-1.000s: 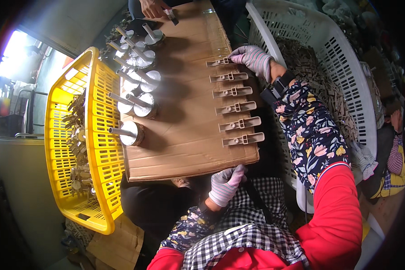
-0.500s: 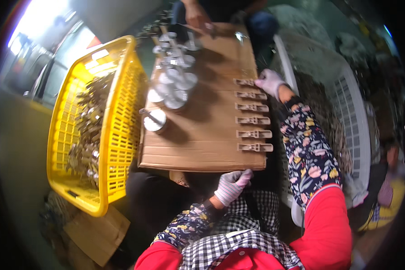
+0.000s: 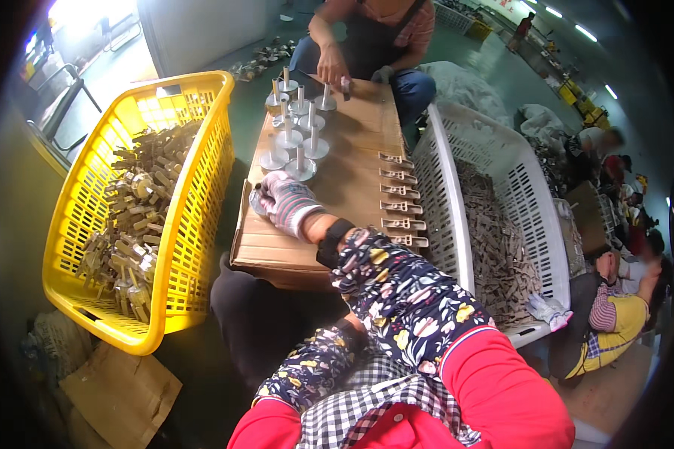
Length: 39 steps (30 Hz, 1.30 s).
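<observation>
My right hand [image 3: 288, 202], in a pale glove below a floral sleeve, reaches across the brown cardboard board [image 3: 352, 179] to its left edge. Its fingers curl over a flat metal disc part [image 3: 256, 200]. Just beyond it stand several metal discs with upright pins [image 3: 299, 138]. A row of tan clips [image 3: 401, 198] lies along the board's right edge. My left forearm [image 3: 307, 367] lies low near my lap. Its hand is hidden behind my right arm.
A yellow plastic basket [image 3: 195, 187] of tan-and-metal pieces stands to the left. A white basket [image 3: 442, 172] of tan clips stands to the right. Another person's hand [image 3: 329, 71] rests at the board's far end. Other people sit at the far right [image 3: 621, 299].
My right hand has left the clips at the board's right edge and crossed to the disc at its left edge. My left hand, earlier at the near edge, has gone out of sight.
</observation>
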### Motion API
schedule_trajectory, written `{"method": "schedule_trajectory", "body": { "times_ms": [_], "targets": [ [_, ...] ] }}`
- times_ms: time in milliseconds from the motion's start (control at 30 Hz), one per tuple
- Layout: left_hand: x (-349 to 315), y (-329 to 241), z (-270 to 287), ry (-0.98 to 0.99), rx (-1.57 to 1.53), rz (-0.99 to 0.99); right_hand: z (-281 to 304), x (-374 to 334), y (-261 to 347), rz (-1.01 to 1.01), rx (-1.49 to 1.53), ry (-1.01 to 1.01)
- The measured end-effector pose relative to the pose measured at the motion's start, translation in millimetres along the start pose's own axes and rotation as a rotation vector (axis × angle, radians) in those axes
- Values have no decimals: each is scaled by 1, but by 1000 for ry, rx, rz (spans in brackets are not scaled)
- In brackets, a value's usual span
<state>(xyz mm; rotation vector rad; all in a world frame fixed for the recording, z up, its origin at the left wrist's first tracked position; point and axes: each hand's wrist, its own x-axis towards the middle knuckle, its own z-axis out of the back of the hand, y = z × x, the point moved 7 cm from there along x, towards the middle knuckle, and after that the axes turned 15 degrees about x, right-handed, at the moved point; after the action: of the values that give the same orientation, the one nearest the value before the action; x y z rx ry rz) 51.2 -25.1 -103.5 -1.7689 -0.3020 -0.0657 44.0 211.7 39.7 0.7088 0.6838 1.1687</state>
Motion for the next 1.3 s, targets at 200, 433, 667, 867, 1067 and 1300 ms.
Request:
{"method": "schedule_trajectory", "body": {
  "times_ms": [200,433,667,867,1067,1300],
  "targets": [
    [12,27,32,-145,499,495,20,-85,13,357,-546,86],
    [-12,171,25,-358,-751,220,3,-109,13,322,-563,78],
    [-24,126,12,-531,-1067,551,4,-131,-12,311,-388,162],
    [-1,-28,30,-433,162,549,112,-163,-46,304,155,-133],
    [-1,-30,23,-496,-9,564,152,-178,-95,270,-67,-371],
    [-3,-31,20,-501,-31,566,129,-171,-82,357,-450,-311]
  ]
}}
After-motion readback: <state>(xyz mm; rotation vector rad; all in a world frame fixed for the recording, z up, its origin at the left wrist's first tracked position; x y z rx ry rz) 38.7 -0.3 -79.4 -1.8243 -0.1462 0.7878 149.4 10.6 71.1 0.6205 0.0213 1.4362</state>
